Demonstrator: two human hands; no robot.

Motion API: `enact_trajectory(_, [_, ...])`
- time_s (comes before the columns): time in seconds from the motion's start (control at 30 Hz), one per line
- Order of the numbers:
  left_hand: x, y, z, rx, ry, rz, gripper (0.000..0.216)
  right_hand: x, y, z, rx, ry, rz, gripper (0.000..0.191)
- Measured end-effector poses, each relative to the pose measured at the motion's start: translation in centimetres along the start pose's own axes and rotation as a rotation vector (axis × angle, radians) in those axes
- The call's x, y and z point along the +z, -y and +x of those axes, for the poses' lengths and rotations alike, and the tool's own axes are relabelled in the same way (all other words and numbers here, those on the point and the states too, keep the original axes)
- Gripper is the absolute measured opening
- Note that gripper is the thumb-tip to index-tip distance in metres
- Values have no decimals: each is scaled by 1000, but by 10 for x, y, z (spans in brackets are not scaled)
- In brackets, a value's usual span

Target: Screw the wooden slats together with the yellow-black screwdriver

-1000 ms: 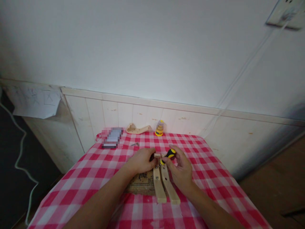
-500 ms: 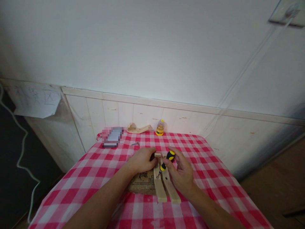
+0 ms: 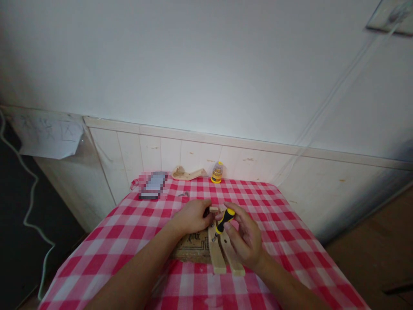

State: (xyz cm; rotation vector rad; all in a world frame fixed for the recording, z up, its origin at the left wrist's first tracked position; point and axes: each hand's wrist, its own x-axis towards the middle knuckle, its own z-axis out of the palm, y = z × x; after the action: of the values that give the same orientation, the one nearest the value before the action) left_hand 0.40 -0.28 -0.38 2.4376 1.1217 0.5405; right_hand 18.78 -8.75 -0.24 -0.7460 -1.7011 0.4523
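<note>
My right hand (image 3: 247, 239) is closed around a yellow-and-black screwdriver (image 3: 225, 221). Its tip points down at a small metal screw or hole in the left wooden piece (image 3: 217, 258); which of the two I cannot make out. My left hand (image 3: 193, 215) grips the far end of that piece, its fingertips partly hidden. Close by on the right lies a second, similar wooden piece (image 3: 235, 262) with a dark hole in it. Under them is a brown patterned board (image 3: 193, 247), partly covered by my left hand and forearm.
The table has a red-and-white checked cloth (image 3: 190, 288). Toward the wall stand a yellow-capped clear bottle (image 3: 217, 173) and a curved wooden part (image 3: 187, 174). A pixelated phone-like object (image 3: 153, 186) and small metal pieces (image 3: 183, 194) lie at the back left.
The screwdriver's handle has tilted and shifted slightly down and left, and my right hand's fingers have changed position around it. My left hand stays in place.
</note>
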Motion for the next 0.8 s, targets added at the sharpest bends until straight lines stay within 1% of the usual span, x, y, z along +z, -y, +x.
enact_trajectory(0.13, [0, 0, -1, 15, -11, 6, 18, 2, -2, 1, 14, -42, -10, 44])
enact_trajectory(0.43, [1, 0, 1, -3, -11, 25, 16, 4, -5, 3, 97, -126, -40, 34])
enact_trajectory(0.8, [1, 0, 1, -14, -18, 49, 14, 9, -4, 7, 97, -186, 6, 34])
